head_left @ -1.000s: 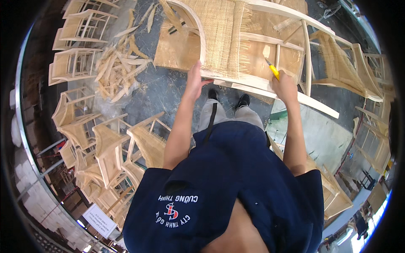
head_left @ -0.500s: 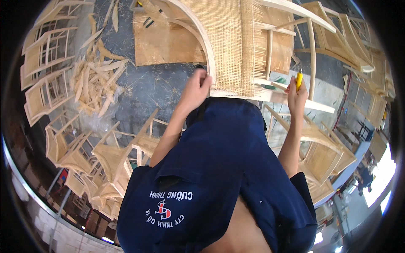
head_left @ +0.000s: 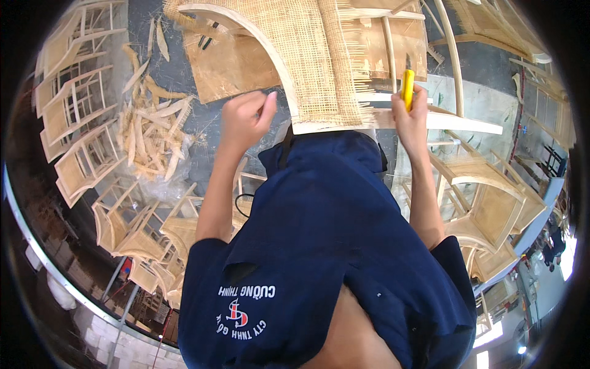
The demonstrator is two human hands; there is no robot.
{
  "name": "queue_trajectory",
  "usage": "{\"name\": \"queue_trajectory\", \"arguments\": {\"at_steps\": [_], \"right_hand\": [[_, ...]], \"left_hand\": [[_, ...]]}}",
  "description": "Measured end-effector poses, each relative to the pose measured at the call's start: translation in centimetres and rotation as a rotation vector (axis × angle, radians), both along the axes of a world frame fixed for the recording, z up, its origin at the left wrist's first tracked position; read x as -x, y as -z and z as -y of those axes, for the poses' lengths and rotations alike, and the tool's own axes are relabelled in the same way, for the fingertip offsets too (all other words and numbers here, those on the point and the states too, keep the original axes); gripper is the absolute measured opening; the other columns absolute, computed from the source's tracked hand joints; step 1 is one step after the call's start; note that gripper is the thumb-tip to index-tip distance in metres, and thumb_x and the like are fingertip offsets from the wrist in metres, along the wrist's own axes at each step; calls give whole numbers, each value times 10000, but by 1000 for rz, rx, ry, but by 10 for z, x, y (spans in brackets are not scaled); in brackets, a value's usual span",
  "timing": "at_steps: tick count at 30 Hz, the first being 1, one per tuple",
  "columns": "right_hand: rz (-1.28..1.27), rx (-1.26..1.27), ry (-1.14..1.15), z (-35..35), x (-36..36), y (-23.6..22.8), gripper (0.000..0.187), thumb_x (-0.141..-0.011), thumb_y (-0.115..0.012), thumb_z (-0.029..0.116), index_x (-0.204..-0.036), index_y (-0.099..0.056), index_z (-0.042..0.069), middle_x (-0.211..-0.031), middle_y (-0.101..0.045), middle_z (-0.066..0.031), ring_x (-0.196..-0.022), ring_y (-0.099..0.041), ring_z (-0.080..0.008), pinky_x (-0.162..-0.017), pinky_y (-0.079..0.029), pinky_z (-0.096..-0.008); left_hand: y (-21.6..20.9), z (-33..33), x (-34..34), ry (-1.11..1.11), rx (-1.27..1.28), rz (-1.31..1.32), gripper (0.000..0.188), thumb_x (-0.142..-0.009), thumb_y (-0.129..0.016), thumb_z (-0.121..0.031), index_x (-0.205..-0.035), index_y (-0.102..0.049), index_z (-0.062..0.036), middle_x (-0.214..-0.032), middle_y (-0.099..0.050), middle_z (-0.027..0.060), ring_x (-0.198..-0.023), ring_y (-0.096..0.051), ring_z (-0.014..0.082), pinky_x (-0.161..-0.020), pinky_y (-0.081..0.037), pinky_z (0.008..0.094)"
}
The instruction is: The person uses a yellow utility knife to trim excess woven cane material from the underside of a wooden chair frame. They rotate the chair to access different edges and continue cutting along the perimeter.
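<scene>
While the right hand [head_left: 410, 120] grips a yellow knife [head_left: 408, 89], the curled left hand [head_left: 247, 120] has released the chair [head_left: 307, 67]

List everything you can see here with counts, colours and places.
Arched wooden chair frame: one, pale, top centre.
Woven cane panel: one, straw, across the frame.
Flat wooden board: at least one, brown, under the frame.
Thin curled strips: many, tan, heaped at left.
Crumpled plastic film: one, translucent, below the strips.
Slim cutter knife: one, yellow handle, in the right hand.
Wooden chairs: many, pale, along both sides.
Cloth shirt: one, navy, lower centre.
Left hand: one, bare, curled, left of the frame.
Right hand: one, bare, over the frame's near rail.
</scene>
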State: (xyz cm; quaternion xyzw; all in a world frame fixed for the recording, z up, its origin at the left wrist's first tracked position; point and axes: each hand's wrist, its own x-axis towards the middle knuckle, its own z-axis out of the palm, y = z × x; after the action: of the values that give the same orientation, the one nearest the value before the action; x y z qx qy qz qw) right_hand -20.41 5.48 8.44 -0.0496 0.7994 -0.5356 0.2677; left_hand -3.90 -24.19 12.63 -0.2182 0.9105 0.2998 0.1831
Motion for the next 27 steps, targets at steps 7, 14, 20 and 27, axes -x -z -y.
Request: {"name": "queue_trajectory", "arguments": {"at_steps": [7,14,20,27], "right_hand": [[-61,424,-554,53,-56,-38,799,-838,-644,22,-1520,-230,-18,-1457,-361,-269,-1401,-363,-395,-1197,-272,-432],[-453,214,-273,19,-19,-11,142,-936,-605,61,-1051,-663,2,-1046,-661,-179,-1046,-613,-369,-933,-484,-436],[-741,-369,49,-23,28,37,124,-902,-643,109,-983,-701,36,-955,-702,-163,-852,-670,-376,-764,-512,-468],[-595,-641,302,6,21,41,229,-932,-593,287,-972,-745,121,-825,-723,-160,-765,-688,-391,-702,-540,-480]], "left_hand": [[-4,-106,26,-675,-973,-591,216,-1064,-522,-176,-1182,-536,4,-1237,-671,120,-1092,-636,176,-965,-484,288],[4,-101,17,-816,-971,-417,255,-1096,-469,-256,-1145,-498,-7,-813,-652,119,-590,-666,195,-544,-564,300],[13,-47,20,-469,-1137,-70,403,-1111,-395,-370,-1138,-515,14,-670,-524,45,-421,-503,117,-423,-472,271],[31,2,14,-59,-965,27,421,-1114,-405,-362,-1217,-540,24,-672,-511,16,-521,-507,87,-506,-456,245]]}}
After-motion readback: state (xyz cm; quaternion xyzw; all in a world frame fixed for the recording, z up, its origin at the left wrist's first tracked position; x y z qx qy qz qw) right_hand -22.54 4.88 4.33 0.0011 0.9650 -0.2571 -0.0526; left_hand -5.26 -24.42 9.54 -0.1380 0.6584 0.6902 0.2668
